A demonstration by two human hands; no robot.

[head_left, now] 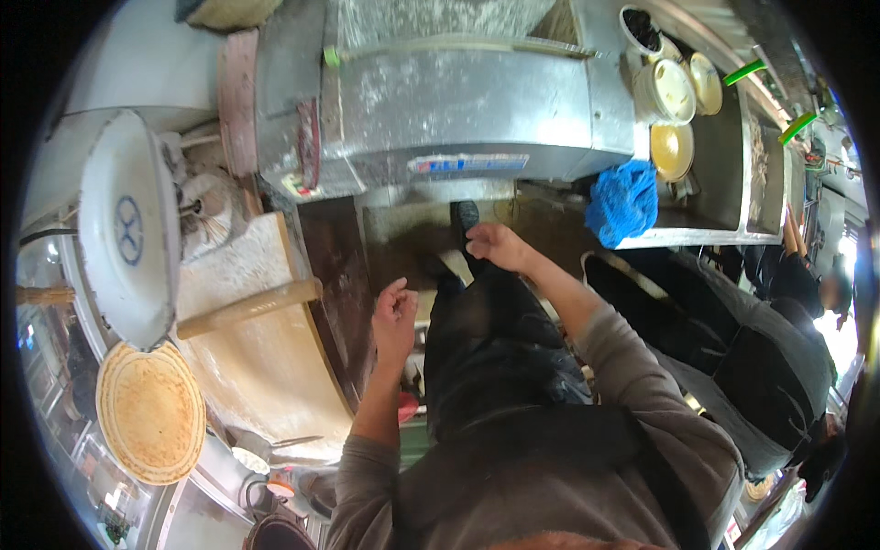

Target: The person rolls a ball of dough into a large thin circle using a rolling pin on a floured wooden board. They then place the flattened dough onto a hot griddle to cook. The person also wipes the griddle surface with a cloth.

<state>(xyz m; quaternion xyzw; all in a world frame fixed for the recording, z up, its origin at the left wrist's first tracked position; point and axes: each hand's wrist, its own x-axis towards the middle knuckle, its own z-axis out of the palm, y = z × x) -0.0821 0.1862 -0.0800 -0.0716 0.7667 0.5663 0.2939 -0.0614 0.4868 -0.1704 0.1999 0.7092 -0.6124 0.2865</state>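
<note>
My left hand (395, 321) hangs in front of my body, to the right of a floured wooden board (275, 385). Its fingers are loosely bent and apart, with nothing in them. Farther forward, my right hand (498, 247) is in the air over the floor, below the front of a metal machine (458, 105). Its fingers curl inward toward the thumb, and no object shows in them. Neither hand touches anything. A wooden rolling pin (249, 310) lies across the board, the nearest tool to my left hand.
At the left, a large white enamel basin (128, 229) stands tilted above a round flatbread (151, 412). A blue cloth (623, 203) hangs over the edge of a metal sink (710, 197) at the right, beside several tubs (667, 92). Another person (761, 367) is close on my right.
</note>
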